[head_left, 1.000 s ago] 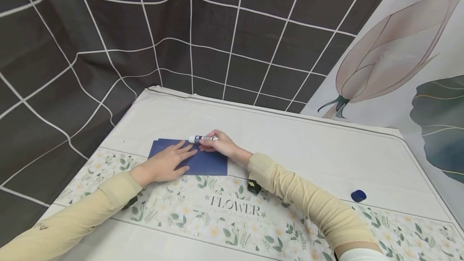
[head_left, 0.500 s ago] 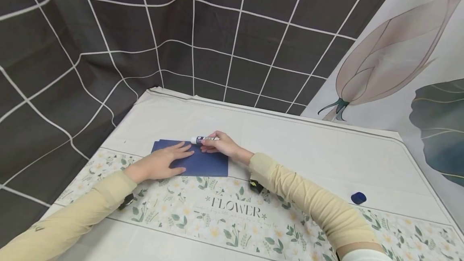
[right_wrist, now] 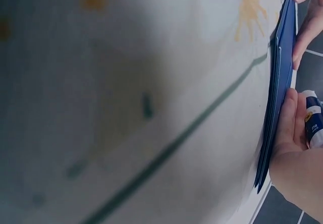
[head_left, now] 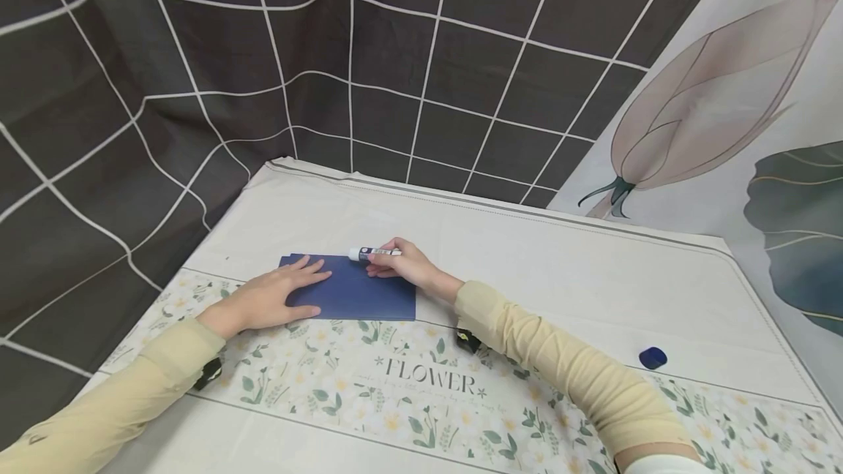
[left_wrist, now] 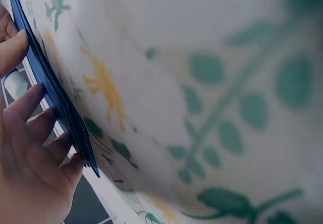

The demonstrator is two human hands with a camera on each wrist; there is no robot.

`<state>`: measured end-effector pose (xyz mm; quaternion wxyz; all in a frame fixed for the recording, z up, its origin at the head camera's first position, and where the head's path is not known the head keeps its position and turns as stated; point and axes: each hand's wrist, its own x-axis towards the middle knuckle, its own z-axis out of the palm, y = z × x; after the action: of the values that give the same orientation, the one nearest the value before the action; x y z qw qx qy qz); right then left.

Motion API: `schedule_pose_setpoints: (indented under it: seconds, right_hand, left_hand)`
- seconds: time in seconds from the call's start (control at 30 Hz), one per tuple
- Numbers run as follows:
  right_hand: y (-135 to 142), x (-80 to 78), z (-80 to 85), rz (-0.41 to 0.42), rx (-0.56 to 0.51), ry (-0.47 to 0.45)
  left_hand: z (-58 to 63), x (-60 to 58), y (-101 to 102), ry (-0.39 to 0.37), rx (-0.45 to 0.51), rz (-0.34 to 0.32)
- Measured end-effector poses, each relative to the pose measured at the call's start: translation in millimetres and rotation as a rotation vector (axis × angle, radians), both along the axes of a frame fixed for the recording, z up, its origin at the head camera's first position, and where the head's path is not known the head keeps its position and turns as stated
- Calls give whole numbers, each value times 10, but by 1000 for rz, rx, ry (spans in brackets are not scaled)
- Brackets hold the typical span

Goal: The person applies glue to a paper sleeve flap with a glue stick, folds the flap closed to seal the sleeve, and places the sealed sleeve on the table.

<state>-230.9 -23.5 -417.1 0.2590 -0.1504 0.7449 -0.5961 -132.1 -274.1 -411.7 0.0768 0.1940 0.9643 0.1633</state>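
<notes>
A dark blue folded card or stack of sheets lies flat on the table, its layered edge showing in both wrist views. My left hand rests on its left part, fingers spread and straight. Over the far right part, my right hand grips a white and navy glue stick, held sideways with its white end pointing left. In the right wrist view the glue stick lies in the hand, partly hidden by it. Whether the stick touches the blue surface cannot be told.
A small dark blue cap lies on the right side of the table. The pale tablecloth carries a floral band with the word FLOWER. Dark gridded curtains hang behind, and a leaf-printed curtain hangs at right.
My left hand has slid left across the blue sheets, uncovering more of their middle. The right hand and glue stick have stayed nearly in place.
</notes>
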Motion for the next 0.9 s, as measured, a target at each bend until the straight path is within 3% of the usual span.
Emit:
schedule_pose_setpoints:
  seconds: [0.4,0.9]
  right_hand:
    - [171,-34,33,-22,6,-23]
    - [170,-6,36,-48,-19,-3]
  left_hand:
    - [13,18,-51,0,10,16]
    - [119,62,39,105,-76,30]
